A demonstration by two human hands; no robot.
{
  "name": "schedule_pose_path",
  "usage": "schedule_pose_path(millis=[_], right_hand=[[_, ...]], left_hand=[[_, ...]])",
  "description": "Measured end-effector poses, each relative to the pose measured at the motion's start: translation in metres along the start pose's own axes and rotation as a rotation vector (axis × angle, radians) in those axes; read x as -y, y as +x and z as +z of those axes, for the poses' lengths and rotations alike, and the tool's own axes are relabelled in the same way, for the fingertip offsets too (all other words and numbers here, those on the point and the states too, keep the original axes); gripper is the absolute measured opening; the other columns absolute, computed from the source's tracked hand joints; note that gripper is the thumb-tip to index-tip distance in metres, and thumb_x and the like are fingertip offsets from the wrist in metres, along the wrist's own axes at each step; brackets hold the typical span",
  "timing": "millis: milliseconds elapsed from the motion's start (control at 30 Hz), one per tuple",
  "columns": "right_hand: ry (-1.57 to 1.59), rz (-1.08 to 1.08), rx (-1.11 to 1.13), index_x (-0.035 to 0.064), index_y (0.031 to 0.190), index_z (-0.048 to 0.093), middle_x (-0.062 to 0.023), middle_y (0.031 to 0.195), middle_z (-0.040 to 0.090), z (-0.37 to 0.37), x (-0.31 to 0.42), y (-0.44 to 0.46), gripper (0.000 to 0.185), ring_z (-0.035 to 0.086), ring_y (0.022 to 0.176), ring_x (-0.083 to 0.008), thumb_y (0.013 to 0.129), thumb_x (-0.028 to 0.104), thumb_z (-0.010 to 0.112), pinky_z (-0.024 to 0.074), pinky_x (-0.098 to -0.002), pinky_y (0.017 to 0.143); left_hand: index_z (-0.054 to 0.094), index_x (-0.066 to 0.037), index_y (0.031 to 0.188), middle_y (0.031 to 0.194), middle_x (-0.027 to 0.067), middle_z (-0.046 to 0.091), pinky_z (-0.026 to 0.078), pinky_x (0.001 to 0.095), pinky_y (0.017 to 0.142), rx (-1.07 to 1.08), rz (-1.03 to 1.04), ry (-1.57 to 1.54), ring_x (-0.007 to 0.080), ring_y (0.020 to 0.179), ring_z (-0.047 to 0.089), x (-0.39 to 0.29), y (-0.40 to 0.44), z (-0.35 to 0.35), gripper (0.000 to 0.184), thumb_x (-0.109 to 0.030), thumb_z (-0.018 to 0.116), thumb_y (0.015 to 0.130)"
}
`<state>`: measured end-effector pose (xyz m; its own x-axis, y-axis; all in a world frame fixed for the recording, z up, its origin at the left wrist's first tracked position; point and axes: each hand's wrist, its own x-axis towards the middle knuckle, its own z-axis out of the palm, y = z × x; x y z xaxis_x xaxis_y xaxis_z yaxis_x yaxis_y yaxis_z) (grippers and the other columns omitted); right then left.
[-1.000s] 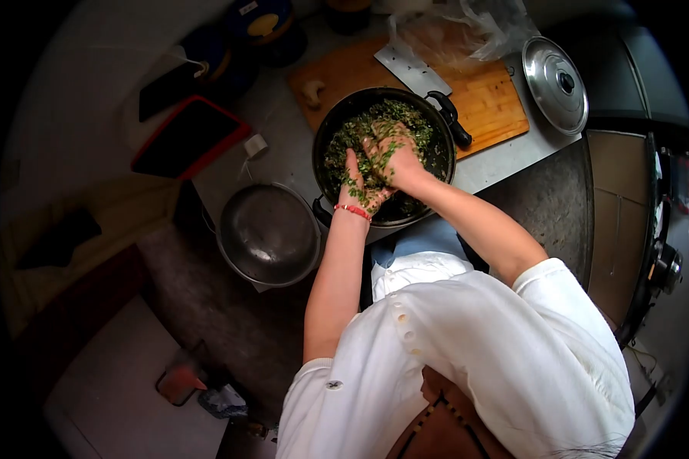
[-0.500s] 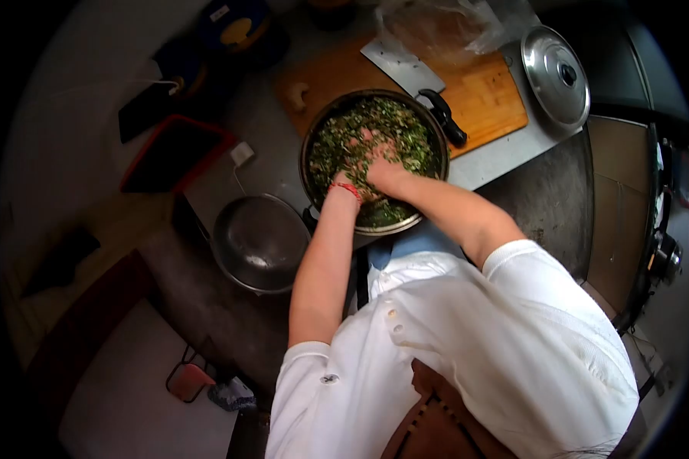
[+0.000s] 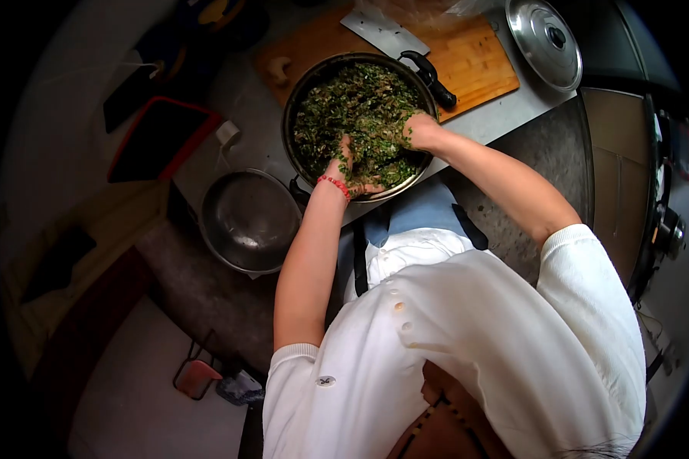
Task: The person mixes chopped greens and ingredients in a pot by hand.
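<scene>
A large round metal pot with black side handles holds a mixture of chopped greens and brownish bits. My left hand, with a red beaded bracelet at its wrist, is in the mixture at the pot's near left side. Its visible digits are spread apart, and the rest is buried. At the right side of the pot, my right hand is pushed into the mixture. Green bits cling to it, and its fingers are mostly hidden.
Behind the pot lies a wooden cutting board with a cleaver on it. A metal lid is at the back right. An empty metal basin stands left of the pot, near a red-edged dark tablet.
My hands, close together in the middle of the pot before, have moved apart. The right has gone to the pot's right side; the left stays at the near left. The view has shifted slightly.
</scene>
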<state>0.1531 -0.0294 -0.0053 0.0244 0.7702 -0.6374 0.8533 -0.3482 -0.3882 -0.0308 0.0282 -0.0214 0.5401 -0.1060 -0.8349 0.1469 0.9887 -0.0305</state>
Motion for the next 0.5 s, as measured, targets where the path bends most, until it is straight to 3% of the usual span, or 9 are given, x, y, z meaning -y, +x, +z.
schedule_pose_path(millis=[33, 100, 167, 233, 333, 367, 467, 500], right_hand=[[-0.002, -0.023, -0.056, 0.0067, 0.070, 0.061, -0.0117, 0.077, 0.058, 0.022, -0.011, 0.010, 0.013, 0.054, 0.068, -0.0274, 0.064, 0.014, 0.053, 0.0425, -0.0346, 0.059], [0.062, 0.058, 0.086, 0.0074, 0.085, 0.057, -0.0113, 0.080, 0.057, 0.055, -0.025, 0.042, 0.019, 0.053, 0.071, -0.0270, 0.069, 0.012, 0.047, 0.0424, -0.0345, 0.061], [0.558, 0.184, 0.179, 0.0076, 0.095, 0.053, -0.0093, 0.085, 0.057, 0.047, -0.007, 0.039, 0.024, 0.054, 0.074, -0.0247, 0.075, 0.013, 0.041, 0.0429, -0.0335, 0.064], [1.482, 0.338, 0.200, 0.0071, 0.100, 0.051, -0.0059, 0.091, 0.057, -0.006, 0.046, -0.008, 0.026, 0.054, 0.079, -0.0205, 0.081, 0.018, 0.036, 0.0439, -0.0315, 0.068], [1.738, 0.454, 0.070, 0.0042, 0.102, 0.049, -0.0051, 0.096, 0.055, -0.009, 0.062, -0.014, 0.030, 0.053, 0.083, -0.0183, 0.083, 0.023, 0.035, 0.0442, -0.0292, 0.071], [1.769, 0.393, 0.119, 0.0028, 0.098, 0.050, -0.0090, 0.093, 0.055, -0.002, 0.051, -0.006, 0.028, 0.054, 0.082, -0.0182, 0.083, 0.020, 0.034, 0.0474, -0.0286, 0.067], [1.743, 0.497, 0.407, 0.0026, 0.092, 0.050, -0.0110, 0.092, 0.055, -0.015, 0.026, 0.007, 0.025, 0.056, 0.079, -0.0175, 0.082, 0.017, 0.033, 0.0504, -0.0279, 0.063], [1.734, 0.447, 0.336, 0.0026, 0.089, 0.050, -0.0121, 0.089, 0.055, -0.026, 0.028, 0.004, 0.024, 0.057, 0.077, -0.0169, 0.082, 0.015, 0.030, 0.0520, -0.0283, 0.059]], left_hand=[[0.030, -0.013, 0.121, 0.122, 0.0110, 0.033, 0.030, 0.0566, 0.081, 0.018, 0.000, -0.002, 0.0359, 0.108, 0.036, -0.001, -0.001, 0.007, 0.063, -0.057, 0.029, 0.076], [0.028, -0.014, 0.122, 0.123, 0.0115, 0.032, 0.028, 0.0565, 0.084, 0.152, 0.006, -0.040, 0.0359, 0.109, 0.034, 0.002, 0.007, 0.004, 0.074, -0.066, 0.030, 0.070], [0.028, -0.013, 0.122, 0.123, 0.0120, 0.032, 0.028, 0.0558, 0.084, 0.221, 0.063, -0.138, 0.0353, 0.109, 0.034, 0.009, 0.010, 0.010, 0.076, -0.067, 0.029, 0.069], [0.028, -0.013, 0.122, 0.123, 0.0126, 0.032, 0.029, 0.0552, 0.084, 0.284, 0.138, -0.201, 0.0347, 0.110, 0.034, 0.016, 0.012, 0.023, 0.080, -0.070, 0.027, 0.066], [0.029, -0.013, 0.121, 0.122, 0.0126, 0.033, 0.029, 0.0546, 0.085, 0.305, 0.175, -0.257, 0.0341, 0.110, 0.034, 0.017, 0.017, 0.024, 0.079, -0.070, 0.025, 0.067], [0.029, -0.012, 0.121, 0.121, 0.0129, 0.034, 0.030, 0.0539, 0.085, 0.289, 0.195, -0.290, 0.0337, 0.109, 0.035, 0.017, 0.012, 0.025, 0.068, -0.062, 0.026, 0.074], [0.032, -0.011, 0.118, 0.119, 0.0137, 0.036, 0.032, 0.0508, 0.085, 0.285, 0.193, -0.460, 0.0315, 0.106, 0.038, 0.004, -0.020, 0.024, 0.064, -0.057, 0.030, 0.075], [0.028, -0.007, 0.120, 0.120, 0.0158, 0.034, 0.031, 0.0516, 0.087, 0.272, 0.221, -0.558, 0.0340, 0.109, 0.035, -0.002, -0.031, 0.026, 0.051, -0.040, 0.032, 0.081]])
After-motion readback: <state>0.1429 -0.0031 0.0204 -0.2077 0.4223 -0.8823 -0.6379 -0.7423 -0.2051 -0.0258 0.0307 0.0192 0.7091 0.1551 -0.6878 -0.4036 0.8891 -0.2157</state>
